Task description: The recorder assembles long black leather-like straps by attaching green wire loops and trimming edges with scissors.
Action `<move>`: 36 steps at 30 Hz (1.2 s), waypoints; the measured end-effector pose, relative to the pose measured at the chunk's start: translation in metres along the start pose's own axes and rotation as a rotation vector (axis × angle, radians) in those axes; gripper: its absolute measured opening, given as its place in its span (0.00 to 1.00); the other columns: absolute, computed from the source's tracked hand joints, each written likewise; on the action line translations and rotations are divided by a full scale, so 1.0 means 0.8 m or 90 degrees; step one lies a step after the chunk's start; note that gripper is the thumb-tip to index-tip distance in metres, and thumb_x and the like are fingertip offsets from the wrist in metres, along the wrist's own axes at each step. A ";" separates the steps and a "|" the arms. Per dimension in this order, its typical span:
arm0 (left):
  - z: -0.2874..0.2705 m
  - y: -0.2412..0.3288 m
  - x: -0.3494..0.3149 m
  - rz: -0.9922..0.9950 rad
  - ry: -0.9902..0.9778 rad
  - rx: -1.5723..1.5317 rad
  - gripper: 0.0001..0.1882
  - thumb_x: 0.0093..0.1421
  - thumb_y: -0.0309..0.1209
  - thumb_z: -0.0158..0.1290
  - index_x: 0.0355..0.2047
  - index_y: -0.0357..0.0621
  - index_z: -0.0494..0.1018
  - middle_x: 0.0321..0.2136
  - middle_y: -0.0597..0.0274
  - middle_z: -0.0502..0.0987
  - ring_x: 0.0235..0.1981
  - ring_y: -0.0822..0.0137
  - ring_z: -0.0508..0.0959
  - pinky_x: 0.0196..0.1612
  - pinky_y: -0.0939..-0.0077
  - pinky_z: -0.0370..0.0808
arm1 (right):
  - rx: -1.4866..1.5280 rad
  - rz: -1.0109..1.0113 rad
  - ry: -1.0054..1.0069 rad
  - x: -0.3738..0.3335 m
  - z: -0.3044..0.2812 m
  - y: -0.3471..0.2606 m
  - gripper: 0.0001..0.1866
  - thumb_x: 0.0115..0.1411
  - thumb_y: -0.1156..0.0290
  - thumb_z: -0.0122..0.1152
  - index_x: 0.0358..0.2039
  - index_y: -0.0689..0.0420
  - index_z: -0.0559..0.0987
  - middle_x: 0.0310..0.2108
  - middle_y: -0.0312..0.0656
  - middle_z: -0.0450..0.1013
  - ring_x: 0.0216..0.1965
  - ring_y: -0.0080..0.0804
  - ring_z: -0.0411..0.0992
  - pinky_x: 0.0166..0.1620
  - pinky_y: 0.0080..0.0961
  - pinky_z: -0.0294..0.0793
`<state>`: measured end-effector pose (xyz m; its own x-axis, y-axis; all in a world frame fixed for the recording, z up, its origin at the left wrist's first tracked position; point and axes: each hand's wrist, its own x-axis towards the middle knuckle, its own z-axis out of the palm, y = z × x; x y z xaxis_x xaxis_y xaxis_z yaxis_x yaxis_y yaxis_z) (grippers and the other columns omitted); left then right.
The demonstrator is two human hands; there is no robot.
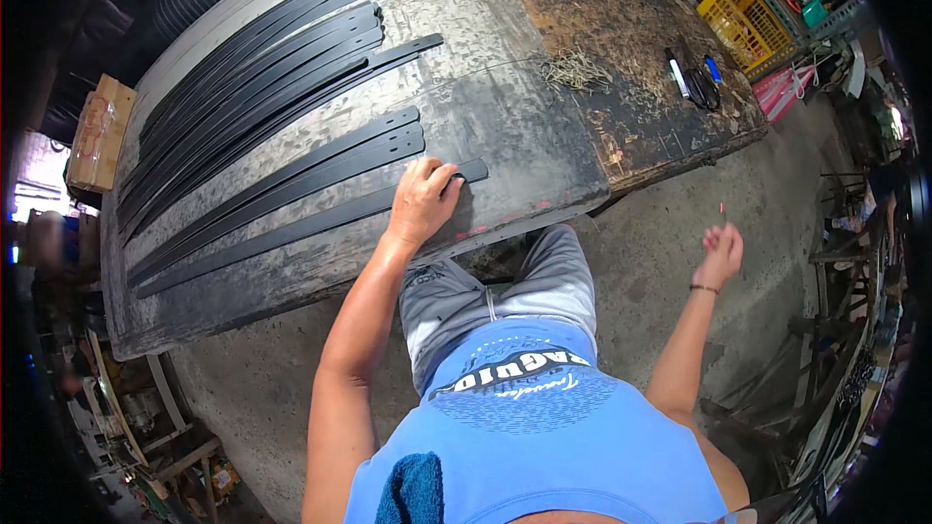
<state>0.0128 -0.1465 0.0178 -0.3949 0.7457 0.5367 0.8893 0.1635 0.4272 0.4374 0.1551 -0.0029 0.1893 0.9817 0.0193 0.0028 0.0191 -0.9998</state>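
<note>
Near the front edge of the table, my left hand is closed over the end part of a long flat black strip. A dark rounded bit shows beside its thumb; its kind is unclear. The strip's rounded tip sticks out past my fingers to the right. Away from the table, over the floor at the right, my right hand pinches a thin piece with a red tip. Just behind my left hand lie more black strips with small holes at their ends.
Further back, several black strips lie in fanned piles. A brown board on the right bears a heap of thin pale pieces, a marker and scissors. A yellow crate stands beyond; a cardboard box sits left.
</note>
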 end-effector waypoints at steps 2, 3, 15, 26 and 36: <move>0.017 0.003 0.006 -0.039 -0.019 -0.036 0.13 0.52 0.25 0.61 0.39 0.42 0.77 0.34 0.53 0.74 0.37 0.53 0.76 0.40 0.64 0.74 | 0.060 -0.040 -0.106 -0.034 0.082 -0.045 0.17 0.67 0.68 0.53 0.53 0.64 0.70 0.36 0.44 0.76 0.33 0.27 0.76 0.37 0.21 0.77; 0.025 0.005 0.012 -0.048 -0.008 -0.037 0.10 0.53 0.26 0.61 0.37 0.44 0.77 0.32 0.56 0.74 0.35 0.53 0.76 0.37 0.63 0.74 | 0.103 -0.044 -0.165 -0.051 0.118 -0.060 0.17 0.67 0.70 0.52 0.54 0.64 0.68 0.36 0.45 0.76 0.34 0.27 0.77 0.37 0.21 0.77; 0.058 0.000 0.025 -0.023 0.057 0.106 0.06 0.49 0.26 0.58 0.26 0.47 0.71 0.26 0.60 0.71 0.29 0.56 0.74 0.31 0.62 0.74 | -0.018 -0.144 -0.515 -0.208 0.334 -0.001 0.08 0.62 0.69 0.61 0.30 0.59 0.74 0.27 0.34 0.71 0.24 0.22 0.71 0.28 0.23 0.71; 0.054 0.002 0.024 -0.026 0.091 0.111 0.06 0.48 0.26 0.58 0.25 0.46 0.71 0.24 0.60 0.70 0.26 0.57 0.74 0.29 0.63 0.73 | -0.130 -0.431 -0.559 -0.235 0.335 -0.020 0.06 0.53 0.75 0.65 0.29 0.60 0.75 0.37 0.45 0.67 0.36 0.43 0.72 0.38 0.34 0.74; 0.055 0.001 0.023 -0.016 0.093 0.112 0.07 0.48 0.26 0.58 0.25 0.47 0.70 0.24 0.61 0.69 0.26 0.58 0.74 0.28 0.63 0.73 | -0.150 -0.448 -0.560 -0.236 0.337 -0.020 0.06 0.54 0.74 0.65 0.29 0.61 0.76 0.39 0.46 0.67 0.37 0.45 0.72 0.39 0.36 0.74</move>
<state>0.0162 -0.1041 -0.0042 -0.4359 0.6399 0.6329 0.8999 0.3015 0.3150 0.1371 0.0200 0.0099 -0.6777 0.5615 0.4749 0.0367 0.6708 -0.7407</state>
